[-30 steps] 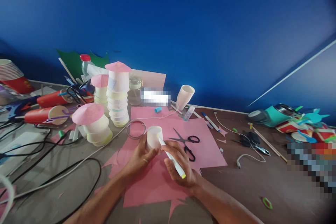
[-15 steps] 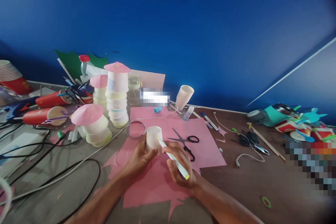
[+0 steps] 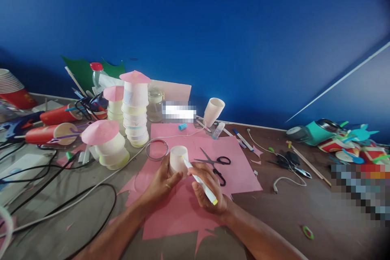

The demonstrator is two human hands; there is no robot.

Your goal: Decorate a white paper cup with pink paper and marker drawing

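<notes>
White paper fills the left hand [image 3: 167, 179]: its fingers curl round a small cup [image 3: 178, 158], thumb lying along the near side. The right hand [image 3: 209, 189] is closed on a white marker [image 3: 201, 183] in a writing grip, its tip at the cup's right side — touching or just short of it, I cannot tell. The marker slants down towards the wrist, yellow at its back end.

Below and around the cup spreads a cut sheet of pink paper [image 3: 179, 221]. On it, just right of the cup, lie black-handled scissors [image 3: 224, 161], blades apart; to the cup's left, near it, is a thin ring [image 3: 146, 151]. Beyond the cup sits a blue cap [image 3: 182, 126], and past that to the right a small clear bottle [image 3: 218, 131] and a leaning stack of white cups [image 3: 214, 109].

Left of the cup stands a tall tower of cups [image 3: 135, 95] under a pink paper roof, with a shorter, tilted tower [image 3: 111, 146] nearer by. Well apart on the cup's right are a turquoise container [image 3: 319, 133] and — closer to the viewer — a green loop [image 3: 308, 232].
</notes>
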